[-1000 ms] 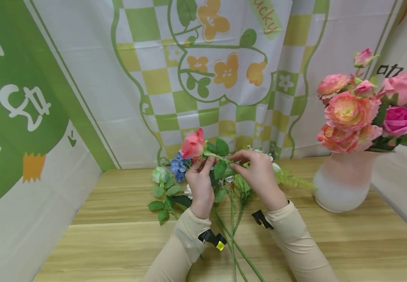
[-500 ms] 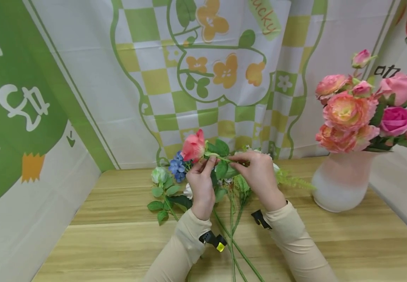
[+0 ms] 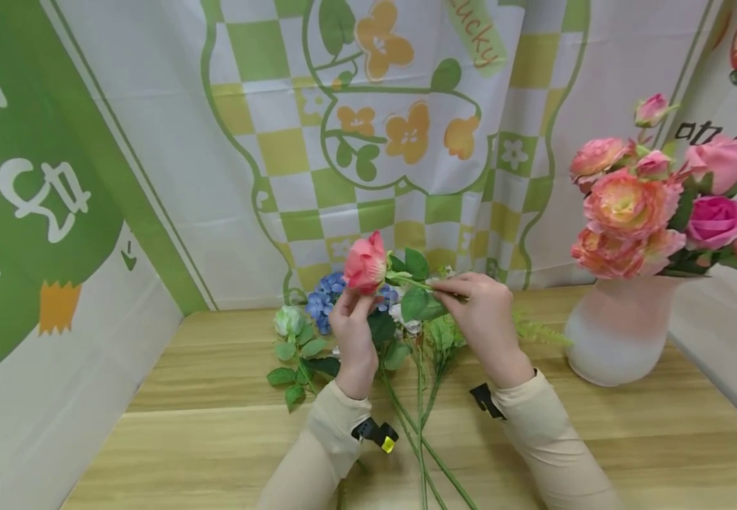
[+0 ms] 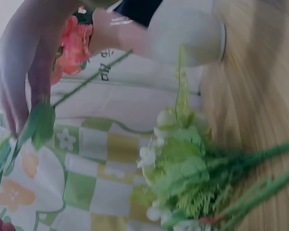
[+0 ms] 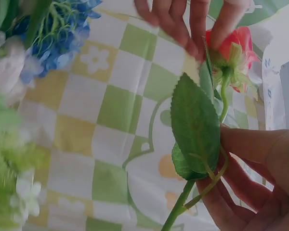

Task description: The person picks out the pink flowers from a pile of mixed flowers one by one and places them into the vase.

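A coral-pink artificial rose (image 3: 366,262) with a green stem and leaves is held level above the table. My right hand (image 3: 485,319) pinches its stem between thumb and fingers, beside a leaf (image 5: 195,125). Just under the bloom is my left hand (image 3: 354,343), its thumb and fingers apart and close to the petals. In the right wrist view those fingers (image 5: 197,29) are slightly blurred in front of the rose (image 5: 236,55); whether they touch it is unclear. Most of the rose lies outside the left wrist view, where the bare stem end (image 4: 94,77) points toward the vase.
A pink-and-white vase (image 3: 620,333) full of pink and peach flowers stands at the right. On the wooden table (image 3: 183,439) lie blue flowers (image 3: 322,303), a pale green bloom (image 3: 289,321) and several crossed stems (image 3: 421,425). A checkered cloth (image 3: 317,184) hangs behind.
The rose has moved slightly right, along with my right hand. My left hand has slid a little left and come off the stem below the bloom.
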Motion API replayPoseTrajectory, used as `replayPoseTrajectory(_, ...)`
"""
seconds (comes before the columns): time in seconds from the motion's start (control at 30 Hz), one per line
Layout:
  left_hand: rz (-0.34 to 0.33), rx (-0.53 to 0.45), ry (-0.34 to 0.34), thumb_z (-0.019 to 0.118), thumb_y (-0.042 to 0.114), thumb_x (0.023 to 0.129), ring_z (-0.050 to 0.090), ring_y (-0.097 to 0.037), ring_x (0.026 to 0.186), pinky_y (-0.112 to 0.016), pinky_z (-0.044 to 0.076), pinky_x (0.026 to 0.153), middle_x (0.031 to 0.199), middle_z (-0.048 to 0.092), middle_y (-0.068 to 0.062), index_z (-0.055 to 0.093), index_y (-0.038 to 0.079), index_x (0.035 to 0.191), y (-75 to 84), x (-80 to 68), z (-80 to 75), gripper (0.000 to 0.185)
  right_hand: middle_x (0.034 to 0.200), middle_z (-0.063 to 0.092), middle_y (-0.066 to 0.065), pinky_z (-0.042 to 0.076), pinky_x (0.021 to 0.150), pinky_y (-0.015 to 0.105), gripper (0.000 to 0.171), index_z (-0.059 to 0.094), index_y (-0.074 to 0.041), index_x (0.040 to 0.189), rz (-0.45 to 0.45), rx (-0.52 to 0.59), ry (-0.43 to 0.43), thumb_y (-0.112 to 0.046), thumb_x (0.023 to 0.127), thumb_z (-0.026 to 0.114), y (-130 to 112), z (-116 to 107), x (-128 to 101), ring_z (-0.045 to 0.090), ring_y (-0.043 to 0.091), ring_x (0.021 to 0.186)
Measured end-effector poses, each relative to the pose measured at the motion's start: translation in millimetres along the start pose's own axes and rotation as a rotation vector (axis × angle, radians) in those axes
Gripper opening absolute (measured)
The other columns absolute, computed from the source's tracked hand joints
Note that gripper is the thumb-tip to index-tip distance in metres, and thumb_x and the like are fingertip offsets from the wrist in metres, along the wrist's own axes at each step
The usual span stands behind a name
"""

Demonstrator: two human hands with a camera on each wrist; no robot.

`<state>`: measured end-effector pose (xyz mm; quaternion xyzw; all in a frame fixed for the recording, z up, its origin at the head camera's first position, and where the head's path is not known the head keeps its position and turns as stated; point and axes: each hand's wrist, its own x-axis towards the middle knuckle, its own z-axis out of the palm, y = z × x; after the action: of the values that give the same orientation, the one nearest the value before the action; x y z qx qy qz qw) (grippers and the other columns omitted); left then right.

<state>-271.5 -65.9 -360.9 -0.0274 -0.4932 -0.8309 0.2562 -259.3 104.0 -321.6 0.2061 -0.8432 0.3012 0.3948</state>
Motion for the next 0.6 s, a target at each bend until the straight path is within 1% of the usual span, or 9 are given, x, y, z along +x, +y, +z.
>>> replayPoseTrajectory(0.1, 0.037, 0.019, -0.007, 0.063, 0.015, 0.091, 0.063, -0.012, 0.078, -0.032, 0.051, 0.080, 0.089, 0.068, 0.004, 0.069, 0.010, 0.092, 1.9, 6.4, -9.1, 0.008, 0.081, 0.073, 0.004, 0.053, 0.060, 0.033, 0.012, 0.079, -0.013, 0.087, -0.011, -0.046, 0.033, -0.014, 0.075, 0.080, 10, -9, -2, 0.067, 0.019, 0.070)
replayPoseTrajectory(0.2, 0.067, 0.045, -0.016, 0.062, 0.021, 0.093, 0.063, -0.014, 0.083, -0.034, 0.051, 0.082, 0.093, 0.069, 0.000, 0.069, 0.008, 0.092, 4.5, 11.7, -20.7, 0.015, 0.080, 0.073, 0.006, 0.052, 0.059, 0.035, 0.012, 0.079, -0.012, 0.086, -0.020, -0.098, 0.062, -0.013, 0.074, 0.081, 20, -15, -4, 0.067, 0.021, 0.069)
replayPoseTrajectory(0.27, 0.087, 0.053, -0.021, 0.061, 0.023, 0.093, 0.063, -0.014, 0.086, -0.036, 0.051, 0.083, 0.095, 0.070, -0.003, 0.068, 0.006, 0.092, 6.3, 15.0, -26.4, 0.018, 0.079, 0.073, 0.007, 0.052, 0.058, 0.036, 0.012, 0.078, -0.011, 0.085, -0.024, -0.126, 0.078, -0.013, 0.073, 0.081, 27, -19, -4, 0.067, 0.023, 0.068)
replayPoseTrajectory(0.37, 0.117, 0.074, -0.021, 0.060, 0.024, 0.094, 0.062, -0.014, 0.086, -0.036, 0.050, 0.082, 0.096, 0.069, -0.004, 0.067, 0.003, 0.094, 8.0, 19.1, -33.9, 0.022, 0.079, 0.073, 0.009, 0.051, 0.057, 0.037, 0.011, 0.078, -0.009, 0.085, -0.037, -0.159, 0.099, -0.012, 0.074, 0.081, 34, -27, -2, 0.066, 0.024, 0.067)
replayPoseTrajectory(0.47, 0.124, 0.098, -0.015, 0.059, 0.025, 0.095, 0.062, -0.013, 0.083, -0.033, 0.049, 0.081, 0.094, 0.069, -0.002, 0.067, 0.001, 0.096, 9.2, 21.8, -39.9, 0.026, 0.078, 0.073, 0.010, 0.050, 0.056, 0.038, 0.011, 0.078, -0.008, 0.086, -0.046, -0.193, 0.122, -0.011, 0.075, 0.080, 38, -36, 1, 0.065, 0.025, 0.065)
replayPoseTrajectory(0.6, 0.120, 0.112, 0.013, 0.058, 0.026, 0.095, 0.061, -0.013, 0.080, -0.030, 0.049, 0.078, 0.091, 0.068, 0.002, 0.066, 0.001, 0.095, 9.5, 23.6, -46.3, 0.027, 0.079, 0.072, 0.011, 0.049, 0.056, 0.038, 0.011, 0.078, -0.007, 0.087, -0.061, -0.238, 0.142, -0.010, 0.076, 0.079, 44, -50, 6, 0.064, 0.026, 0.065)
